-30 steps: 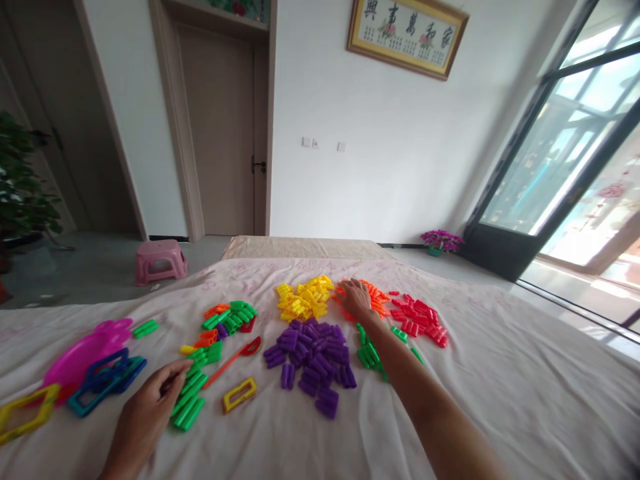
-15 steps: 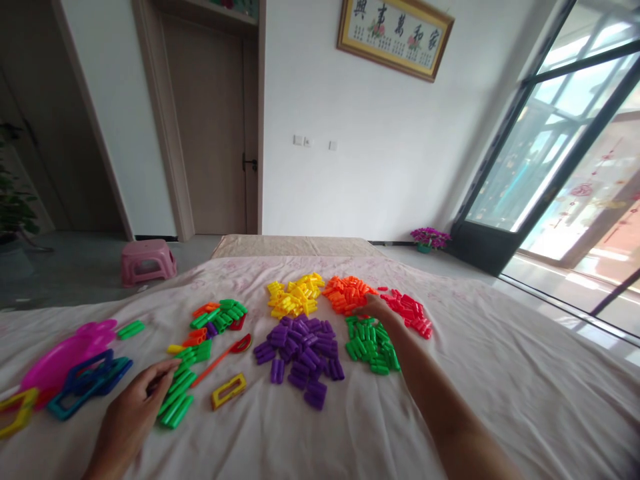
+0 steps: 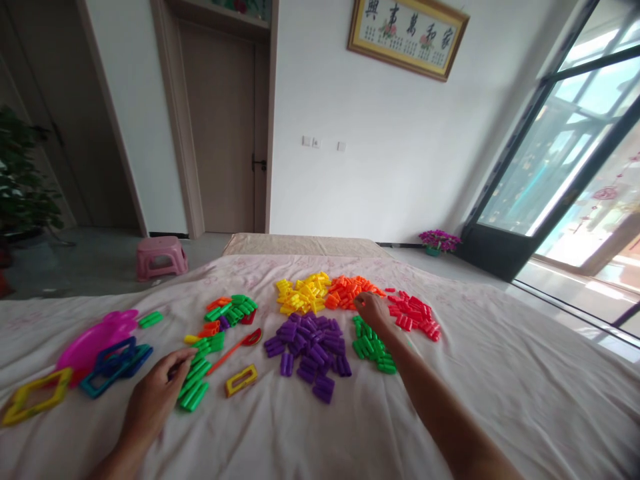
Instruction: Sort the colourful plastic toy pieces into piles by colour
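Note:
My right hand is closed in a pinch at the front edge of a pile of orange plastic tube pieces. Whatever may be between its fingertips is hidden. Just below it lie green tube pieces, partly covered by my forearm. To its right is a red pile. My left hand curls its fingers beside a row of green pieces; its grip is too shadowed to make out. A purple pile and a yellow pile lie between my hands.
A red stick with a watermelon-slice end and a yellow frame lie near the left hand. Farther left are a magenta plate-like piece, blue frames and another yellow frame. A pink stool stands beyond the cloth-covered surface.
The camera view has turned slightly left. My right hand's fingers, earlier reaching to the orange pieces, are now drawn together. My left hand stays beside the green row.

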The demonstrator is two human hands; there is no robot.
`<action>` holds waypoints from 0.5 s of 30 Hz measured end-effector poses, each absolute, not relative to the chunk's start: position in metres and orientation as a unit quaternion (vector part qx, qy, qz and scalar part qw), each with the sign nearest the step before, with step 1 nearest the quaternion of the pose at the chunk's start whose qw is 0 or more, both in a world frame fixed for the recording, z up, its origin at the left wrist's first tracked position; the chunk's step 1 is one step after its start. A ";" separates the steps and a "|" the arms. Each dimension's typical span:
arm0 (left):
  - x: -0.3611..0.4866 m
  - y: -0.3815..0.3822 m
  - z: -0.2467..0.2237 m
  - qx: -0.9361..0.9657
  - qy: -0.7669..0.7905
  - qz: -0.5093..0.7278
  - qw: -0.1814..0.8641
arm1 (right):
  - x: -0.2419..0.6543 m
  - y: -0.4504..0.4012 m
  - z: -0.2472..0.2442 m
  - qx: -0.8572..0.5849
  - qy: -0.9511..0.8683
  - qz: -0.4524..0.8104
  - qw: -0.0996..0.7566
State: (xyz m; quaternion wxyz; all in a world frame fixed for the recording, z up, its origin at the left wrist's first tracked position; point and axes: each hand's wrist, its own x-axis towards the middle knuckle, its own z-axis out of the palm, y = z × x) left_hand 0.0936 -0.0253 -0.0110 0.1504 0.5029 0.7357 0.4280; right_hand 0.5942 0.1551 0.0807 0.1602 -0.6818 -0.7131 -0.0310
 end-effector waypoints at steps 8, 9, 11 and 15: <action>0.099 -0.027 -0.005 0.508 0.730 0.430 0.151 | 0.577 0.130 0.082 -0.652 -0.758 -0.024 0.019; 0.099 -0.027 -0.005 0.507 0.731 0.431 0.150 | 0.573 0.130 0.085 -0.649 -0.760 -0.022 0.018; 0.100 -0.027 -0.004 0.507 0.730 0.434 0.147 | 0.560 0.131 0.089 -0.630 -0.776 -0.005 0.033; 0.102 -0.028 -0.002 0.509 0.729 0.436 0.138 | 0.520 0.133 0.093 -0.546 -0.830 0.086 0.081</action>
